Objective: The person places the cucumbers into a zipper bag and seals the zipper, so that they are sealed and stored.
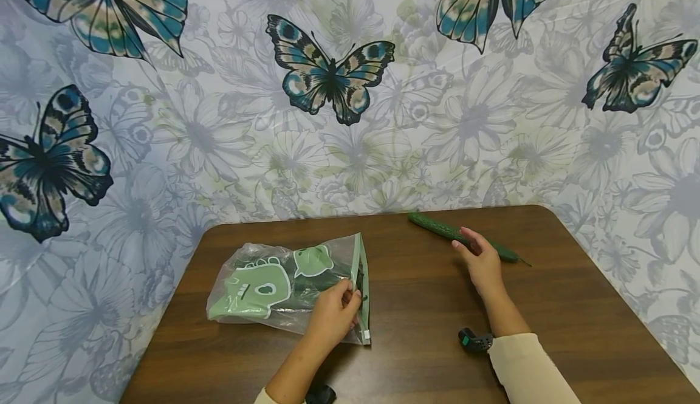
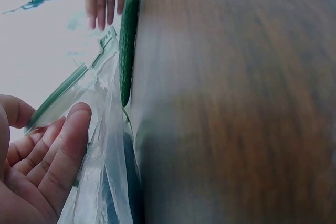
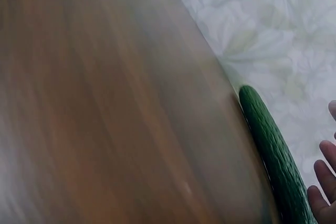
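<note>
A clear plastic zip bag (image 1: pixel 306 294) with green cartoon prints lies on the table, its green-edged mouth facing right. My left hand (image 1: pixel 333 310) pinches one edge of that mouth between thumb and fingers; the left wrist view shows the hand (image 2: pixel 44 161) beside the parted zip strip (image 2: pixel 63 90). Something dark green lies inside the bag, its shape partly hidden by the film. Farther right, a long green cucumber (image 1: pixel 437 226) rests slantwise near the back edge. Over its middle is my right hand (image 1: pixel 483 267), fingers spread and not wrapped round it. In the right wrist view the fingertips (image 3: pixel 321 171) are beside the cucumber (image 3: pixel 275 156).
The brown wooden table (image 1: pixel 415 313) has a rounded back right corner. Behind it hangs a pale floral cloth (image 1: pixel 355 167) with large butterflies. A black strap device (image 1: pixel 474 339) is on my right wrist, and another (image 1: pixel 321 394) on the left.
</note>
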The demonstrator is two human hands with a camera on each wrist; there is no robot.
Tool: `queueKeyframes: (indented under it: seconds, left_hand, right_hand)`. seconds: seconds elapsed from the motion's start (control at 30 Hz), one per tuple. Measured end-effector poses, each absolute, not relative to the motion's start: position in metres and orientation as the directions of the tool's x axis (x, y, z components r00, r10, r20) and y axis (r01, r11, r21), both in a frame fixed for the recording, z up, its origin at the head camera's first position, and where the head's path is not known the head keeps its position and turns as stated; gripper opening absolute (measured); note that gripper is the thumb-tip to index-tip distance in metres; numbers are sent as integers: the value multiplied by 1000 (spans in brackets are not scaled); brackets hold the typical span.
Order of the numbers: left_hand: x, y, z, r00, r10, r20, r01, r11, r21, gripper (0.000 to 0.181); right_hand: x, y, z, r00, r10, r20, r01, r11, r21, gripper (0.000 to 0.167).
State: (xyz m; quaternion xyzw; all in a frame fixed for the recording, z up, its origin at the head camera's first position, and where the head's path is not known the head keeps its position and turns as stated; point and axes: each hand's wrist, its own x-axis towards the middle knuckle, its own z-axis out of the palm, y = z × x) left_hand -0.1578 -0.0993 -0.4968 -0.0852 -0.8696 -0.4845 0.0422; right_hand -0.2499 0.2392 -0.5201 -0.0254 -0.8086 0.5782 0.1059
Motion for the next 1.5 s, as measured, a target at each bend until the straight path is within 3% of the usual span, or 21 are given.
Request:
queueKeyframes:
  seconds: [0.57,0.93,1.5]
  left_hand:
    - [-157,-99,-496,-984,105,143,177,509,842,14]
    - [-157,-99,-497,-981,108,159,192,517,834,15]
    - [-158,-100,-498,-981,111,157,192,512,837,14]
  right_hand:
    - [-241,288,-516,-962,257,94,18,401,-916,68]
    - [-247,300,-528,-958,283,-39,189,524,-830,70]
    - [-256,312,-526,-980,191,-46,168,689,-705,62]
